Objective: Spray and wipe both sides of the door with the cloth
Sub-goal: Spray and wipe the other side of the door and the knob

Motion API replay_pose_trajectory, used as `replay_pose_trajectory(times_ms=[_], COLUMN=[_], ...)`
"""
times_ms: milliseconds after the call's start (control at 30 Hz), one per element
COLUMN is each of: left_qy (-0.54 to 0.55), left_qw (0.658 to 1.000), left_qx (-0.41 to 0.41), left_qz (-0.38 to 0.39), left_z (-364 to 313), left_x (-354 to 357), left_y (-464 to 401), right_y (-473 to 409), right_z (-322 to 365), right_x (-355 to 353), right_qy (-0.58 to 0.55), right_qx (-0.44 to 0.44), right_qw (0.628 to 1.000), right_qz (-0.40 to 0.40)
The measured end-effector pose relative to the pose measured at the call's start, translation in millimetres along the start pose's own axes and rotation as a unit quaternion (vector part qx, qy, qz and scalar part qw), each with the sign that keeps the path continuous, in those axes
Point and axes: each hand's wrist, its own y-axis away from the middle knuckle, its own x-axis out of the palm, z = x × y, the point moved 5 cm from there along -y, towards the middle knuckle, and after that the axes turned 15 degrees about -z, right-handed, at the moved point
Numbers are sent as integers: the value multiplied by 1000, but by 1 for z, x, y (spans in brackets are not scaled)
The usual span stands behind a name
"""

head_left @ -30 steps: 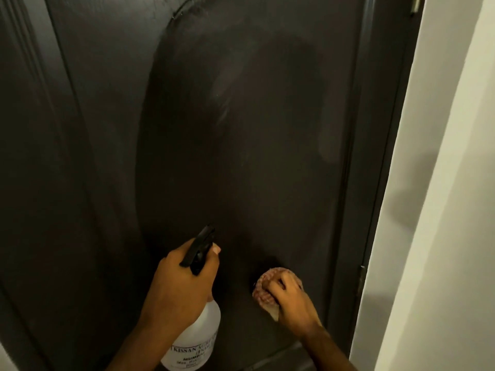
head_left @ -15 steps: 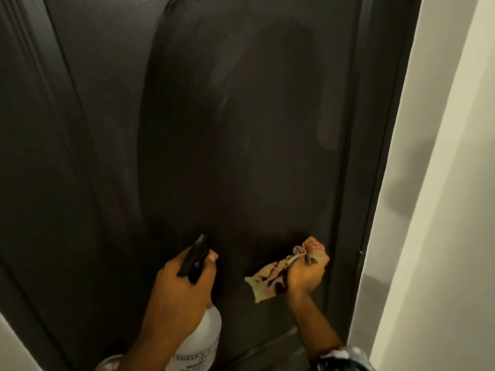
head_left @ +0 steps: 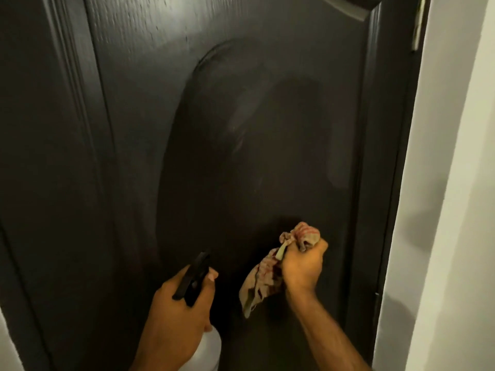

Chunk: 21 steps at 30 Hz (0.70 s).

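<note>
Door [head_left: 267,156], dark, fills our view beside a white wall [head_left: 455,183]. Our right hand [head_left: 302,266] clenches the bunched cloth [head_left: 263,279] just before its lower panel. Our left hand [head_left: 174,314] grips the spray bottle [head_left: 209,349].

Dark brown door [head_left: 241,129], red-striped beige cloth [head_left: 263,279], white wall [head_left: 455,183]

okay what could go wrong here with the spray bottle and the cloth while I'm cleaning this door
The cloth is bunched in your right hand with a loose tail hanging, so it may wipe unevenly. The door shows hazy smears that could dry as streaks. The spray bottle in your left hand points near the cloth hand and might wet it.
</note>
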Motion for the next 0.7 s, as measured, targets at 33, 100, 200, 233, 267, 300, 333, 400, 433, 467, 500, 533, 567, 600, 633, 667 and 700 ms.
replay_pose_trajectory(times_ms=[33, 100, 200, 233, 267, 300, 333, 400, 433, 467, 500, 533, 567, 600, 633, 667, 700], left_qy=[0, 0, -2, -1, 0, 1, -1, -1, 0, -2, -6, -7, -2, 2, 6, 7, 7], left_qw=[1000, 999, 999, 999, 998, 998, 998, 997, 996, 995, 993, 991, 989, 988, 985, 983, 981], left_qx=[6, 11, -6, -8, -6, -1, 9, 35, 49, 66, 83, 98, 110, 119, 127, 138, 146], left_qz=[-12, -37, -47, -53, -58, -64, -69, -72, -74, -79, -87, -92, -98, -103, -113, -119, -124], left_z=[-1, -1, 4, 4, 3, 1, -3, -16, -24, -34, -43, -53, -61, -69, -76, -83, -88], left_x=[-6, -21, -36, -41, -45, -48, -52, -58, -62, -66, -71, -75, -80, -83, -90, -94, -97], left_y=[-2, -6, -12, -14, -16, -18, -19, -20, -21, -24, -27, -30, -32, -35, -37, -39, -40], right_y=[-8, -23, -38, -40, -42, -42, -40, -30, -23, -14, -4, 6, 19, 31, 47, 63, 79], right_z=[19, 60, 127, 151, 174, 197, 218, 252, 263, 273, 281, 286, 289, 288, 284, 277, 269], right_x=[4, 13, 28, 35, 42, 49, 56, 69, 75, 80, 84, 87, 90, 92, 94, 94, 93], right_qy=[-17, -51, -83, -92, -99, -106, -117, -136, -138, -131, -123, -111, -101, -85, -68, -48, -24], right_qx=[4, 11, -59, -92, -122, -149, -174, -222, -240, -261, -289, -320, -353, -386, -424, -472, -531], right_qw=[1000, 998, 993, 990, 987, 982, 977, 965, 960, 956, 949, 941, 930, 918, 900, 872, 833], right_qz=[-15, -42, -54, -49, -44, -43, -45, -42, -34, -24, -19, -9, 9, 39, 78, 118, 156])
